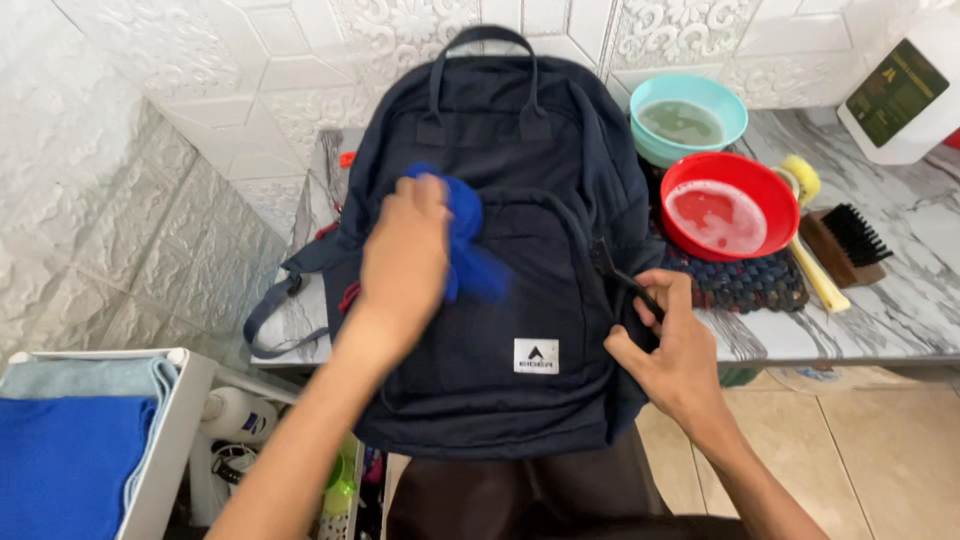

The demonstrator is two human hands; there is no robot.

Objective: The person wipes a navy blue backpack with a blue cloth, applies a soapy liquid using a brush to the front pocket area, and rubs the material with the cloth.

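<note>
— Dark navy backpack [530,300], white square label with a black mark. Bright blue cloth [465,245] against it.

— Far edge of the grey-veined marble counter [900,300]: turquoise bowl [690,115], red bowl [730,205], yellow sponge [803,178], brown brush [845,243] with black bristles. Dark woven mat [745,282], multicoloured flecks.

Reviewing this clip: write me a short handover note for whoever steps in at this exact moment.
Left hand: presses a blue cloth on the front of the dark navy backpack, near its upper pocket.
Right hand: grips the backpack's right side edge, steadying it.
The backpack lies on the marble counter, its bottom hanging over the edge.
Beside it: a red bowl of foamy water, a teal bowl of cloudy water, a brush.
Done: cannot tell how much is wiped.
Left: probably the lower front and the sides.
</note>
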